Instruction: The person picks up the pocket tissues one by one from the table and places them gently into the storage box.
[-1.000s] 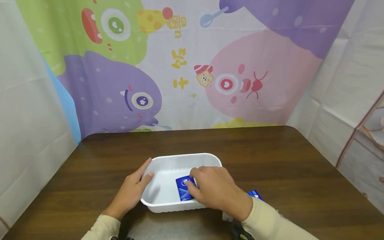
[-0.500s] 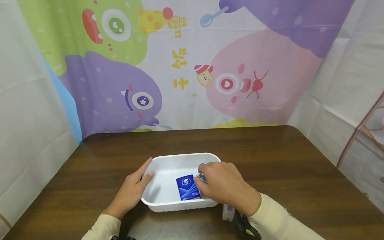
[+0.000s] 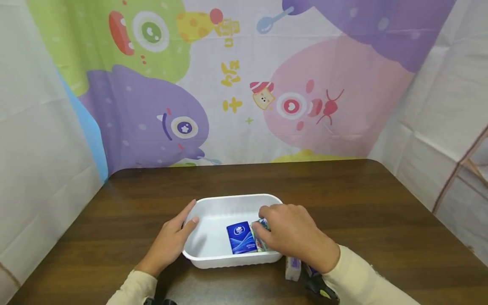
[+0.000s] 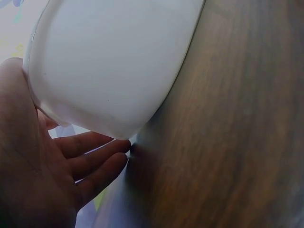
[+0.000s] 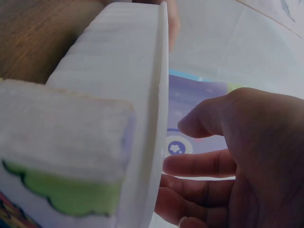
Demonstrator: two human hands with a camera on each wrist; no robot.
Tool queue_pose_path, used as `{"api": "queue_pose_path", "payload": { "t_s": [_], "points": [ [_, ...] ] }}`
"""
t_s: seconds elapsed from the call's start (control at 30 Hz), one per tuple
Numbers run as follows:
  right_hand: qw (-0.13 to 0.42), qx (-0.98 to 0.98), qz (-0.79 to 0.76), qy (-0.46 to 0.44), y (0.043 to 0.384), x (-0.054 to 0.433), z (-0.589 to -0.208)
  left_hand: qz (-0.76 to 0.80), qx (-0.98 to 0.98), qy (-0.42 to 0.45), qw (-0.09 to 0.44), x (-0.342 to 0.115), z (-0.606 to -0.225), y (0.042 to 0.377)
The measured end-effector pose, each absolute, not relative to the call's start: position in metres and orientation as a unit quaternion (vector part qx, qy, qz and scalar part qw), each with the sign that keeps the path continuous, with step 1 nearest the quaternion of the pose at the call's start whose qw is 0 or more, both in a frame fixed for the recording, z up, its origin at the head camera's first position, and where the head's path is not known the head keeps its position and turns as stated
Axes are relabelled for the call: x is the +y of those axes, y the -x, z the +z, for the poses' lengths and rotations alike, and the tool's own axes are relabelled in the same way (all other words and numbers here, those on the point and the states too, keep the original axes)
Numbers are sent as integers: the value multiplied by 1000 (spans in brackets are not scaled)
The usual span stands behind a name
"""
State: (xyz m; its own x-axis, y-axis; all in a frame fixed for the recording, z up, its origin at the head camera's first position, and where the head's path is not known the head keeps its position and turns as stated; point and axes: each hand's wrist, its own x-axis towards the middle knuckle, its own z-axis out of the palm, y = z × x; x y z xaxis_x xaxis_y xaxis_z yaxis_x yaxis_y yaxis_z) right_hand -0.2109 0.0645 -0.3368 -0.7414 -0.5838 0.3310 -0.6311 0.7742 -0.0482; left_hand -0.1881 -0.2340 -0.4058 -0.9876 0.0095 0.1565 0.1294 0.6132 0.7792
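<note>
In the head view, a white plastic tray (image 3: 238,259) stands on the table. My left hand (image 3: 167,241) holds its left end, thumb over the rim; in the left wrist view, its other fingers (image 4: 102,164) lie along the outside. Inside the tray are a blue tissue packet (image 3: 242,238) and, right beside it, a green patterned packet (image 3: 262,243). My right hand (image 3: 295,233) hovers over the green packet and the right rim, partly hiding both. In the right wrist view, the thumb (image 5: 202,118) stands apart from the fingers with nothing visible between; the lower fingertips are hidden behind the rim.
A whitish packet with purple print (image 3: 292,269) stands on the table near the tray's front right corner. Beside it lies a dark object (image 3: 322,292), partly hidden by the right sleeve. A cartoon-printed curtain (image 3: 236,140) hangs behind the wooden table (image 3: 152,182).
My right hand has drawn back to the right from the blue tissue packet, uncovering it and part of the green packet. The left hand keeps its place on the tray.
</note>
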Motion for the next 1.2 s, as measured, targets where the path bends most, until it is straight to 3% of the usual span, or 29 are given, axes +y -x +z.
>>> {"api": "queue_pose_path", "payload": {
  "t_s": [0.7,1.2],
  "points": [
    [136,-935,79,-317,213,72,-342,-442,-894,37,68,-236,-408,190],
    [158,-930,82,-322,211,76,-343,-444,-893,40,68,-237,-407,191]
  ]
}}
